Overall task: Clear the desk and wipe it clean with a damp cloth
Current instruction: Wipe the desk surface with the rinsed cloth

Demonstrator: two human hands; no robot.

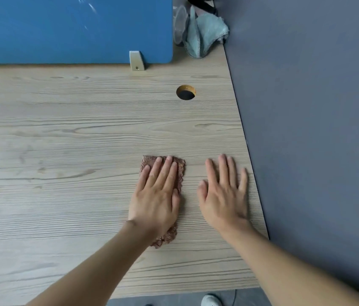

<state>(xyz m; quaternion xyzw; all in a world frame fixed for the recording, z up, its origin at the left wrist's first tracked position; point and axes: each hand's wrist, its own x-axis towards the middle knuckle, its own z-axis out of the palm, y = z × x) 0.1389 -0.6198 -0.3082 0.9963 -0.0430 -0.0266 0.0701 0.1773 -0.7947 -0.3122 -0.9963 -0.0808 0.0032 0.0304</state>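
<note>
Head view: our left grip (155,195) lies flat with straight fingers, pressing the brown cloth (179,173) onto the bench (63,140). Our right grip (225,195), just beside it, rests released and holds nothing. We judge clearing mostly done and wiping underway. Beyond the grips are a cable hole (186,92), a blue partition (63,27) and a grey wall (306,107).

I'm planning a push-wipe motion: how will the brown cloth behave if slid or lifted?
Probably floppy: the brown cloth lies flat under the left hand with ragged, soft edges. Pushed by a flat palm it should slide on the smooth desk, though free edges may bunch. Lifted, it likely droops.
</note>
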